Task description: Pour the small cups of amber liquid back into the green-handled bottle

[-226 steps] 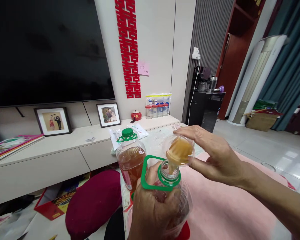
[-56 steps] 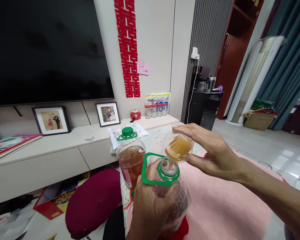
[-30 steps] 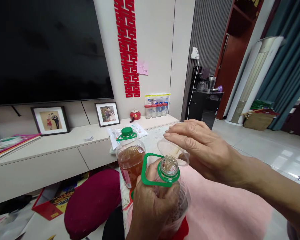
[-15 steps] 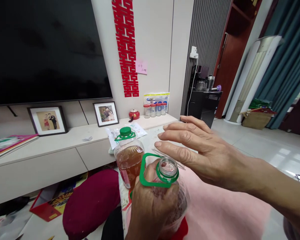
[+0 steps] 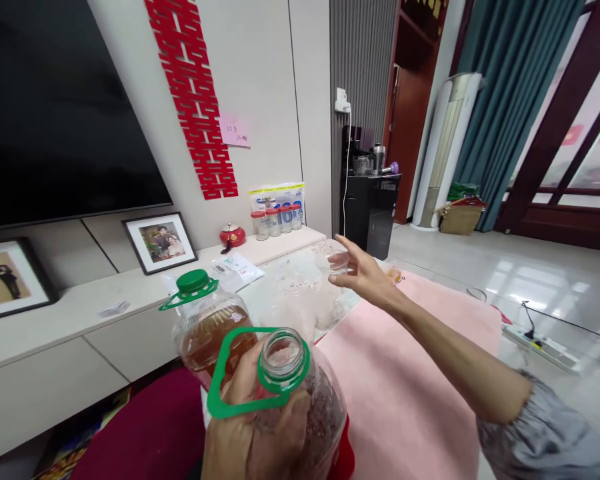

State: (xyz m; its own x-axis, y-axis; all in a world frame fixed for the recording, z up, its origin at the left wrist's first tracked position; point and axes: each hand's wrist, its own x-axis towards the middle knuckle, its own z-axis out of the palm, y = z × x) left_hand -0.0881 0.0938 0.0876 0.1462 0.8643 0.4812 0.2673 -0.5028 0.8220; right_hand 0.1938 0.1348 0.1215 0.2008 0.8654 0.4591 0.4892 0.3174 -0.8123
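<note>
My left hand is wrapped round the upper part of a large clear plastic bottle, through its green carry handle. The bottle's mouth is uncapped, and dark reddish contents show inside. Further out, my right hand has its thumb and fingers round a clear plastic cup over the far part of the table; the cup's outline is faint. Beside the left hand stands a second big bottle of brown liquid, closed with a green cap.
A pink cloth covers the near table, with clear plastic sheeting beyond. Red-lidded jars, a red pot and a framed photo stand on the white cabinet. A maroon stool is at lower left.
My right hand has moved from above the bottle's mouth out to the clear cup. My left hand still holds the bottle. The view has turned to the right.
</note>
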